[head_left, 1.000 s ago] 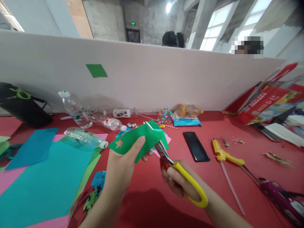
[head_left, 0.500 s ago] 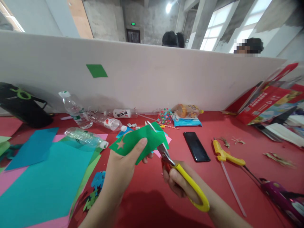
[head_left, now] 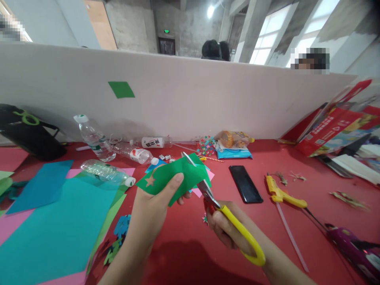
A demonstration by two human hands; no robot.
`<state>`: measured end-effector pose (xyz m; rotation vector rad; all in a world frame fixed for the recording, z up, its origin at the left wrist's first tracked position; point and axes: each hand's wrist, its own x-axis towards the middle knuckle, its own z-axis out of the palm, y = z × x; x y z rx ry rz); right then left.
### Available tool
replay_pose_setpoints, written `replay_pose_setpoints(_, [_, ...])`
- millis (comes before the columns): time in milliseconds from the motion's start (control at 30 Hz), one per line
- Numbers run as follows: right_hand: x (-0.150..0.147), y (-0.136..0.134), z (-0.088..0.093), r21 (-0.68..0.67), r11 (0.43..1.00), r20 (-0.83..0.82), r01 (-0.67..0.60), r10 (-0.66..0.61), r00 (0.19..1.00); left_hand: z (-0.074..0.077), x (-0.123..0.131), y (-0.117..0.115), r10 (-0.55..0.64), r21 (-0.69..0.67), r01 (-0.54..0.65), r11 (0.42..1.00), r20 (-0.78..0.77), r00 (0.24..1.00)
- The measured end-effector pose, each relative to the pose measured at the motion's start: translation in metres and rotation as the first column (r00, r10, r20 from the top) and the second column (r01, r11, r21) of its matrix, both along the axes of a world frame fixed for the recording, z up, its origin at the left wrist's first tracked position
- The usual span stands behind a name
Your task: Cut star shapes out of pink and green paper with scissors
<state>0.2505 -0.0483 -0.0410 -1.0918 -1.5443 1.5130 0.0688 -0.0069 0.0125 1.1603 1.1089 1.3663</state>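
Two bare hands w/ craft paper over a red tabletop [head_left: 184,237]. Left hand [head_left: 154,211] lifts a green paper piece [head_left: 175,178] near centre, grip pinched on its near edge, thumb on top; a star-shaped hole shows at the paper's left end. Right hand [head_left: 225,229] holds yellow-handled scissors [head_left: 228,219], grip closed thru the loops, blades slightly parted & cutting into the paper's right side. Black phone [head_left: 246,184] lies just right; teal sheet [head_left: 56,225] at left; clear bottles [head_left: 103,170] farther back.
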Motion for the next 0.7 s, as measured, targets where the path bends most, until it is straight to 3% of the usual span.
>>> replay_pose_setpoints(133, [0.002,0.002,0.006,-0.008,1.0,0.048,0.01,-0.009,0.999,0.0,-0.009,0.005,-0.059,-0.034,0.06,0.998,0.034,0.998])
replay_pose_setpoints(233, [0.003,0.004,0.01,-0.02,0.998,0.078,0.058,-0.056,0.995,-0.003,-0.016,0.011,-0.085,-0.099,0.108,0.989,0.215,0.973])
replay_pose_setpoints(300, [0.001,0.005,0.011,-0.03,0.994,0.077,0.108,-0.106,0.991,-0.009,-0.018,0.014,-0.106,-0.135,0.173,0.976,0.401,0.91])
replay_pose_setpoints(400, [-0.007,0.003,0.009,-0.029,0.985,0.046,0.172,-0.171,0.984,-0.024,-0.01,0.012,-0.151,-0.088,0.267,0.96,0.64,0.754])
replay_pose_setpoints(433, [-0.01,0.002,0.008,-0.026,0.982,0.033,0.186,-0.185,0.982,-0.028,-0.005,0.009,-0.169,-0.042,0.272,0.961,0.692,0.702])
replay_pose_setpoints(500, [-0.016,-0.001,0.005,-0.027,0.979,0.004,0.201,-0.201,0.98,-0.034,0.009,0.002,-0.233,0.054,0.279,0.959,0.708,0.667])
replay_pose_setpoints(600, [-0.023,-0.005,0.0,-0.051,0.979,-0.02,0.195,-0.196,0.98,-0.034,0.027,-0.01,-0.231,0.182,0.152,0.972,0.576,0.785])
replay_pose_setpoints(700, [-0.025,-0.006,-0.006,-0.012,0.985,0.01,0.174,-0.173,0.985,-0.028,0.031,-0.015,0.003,0.137,-0.082,0.987,0.496,0.868])
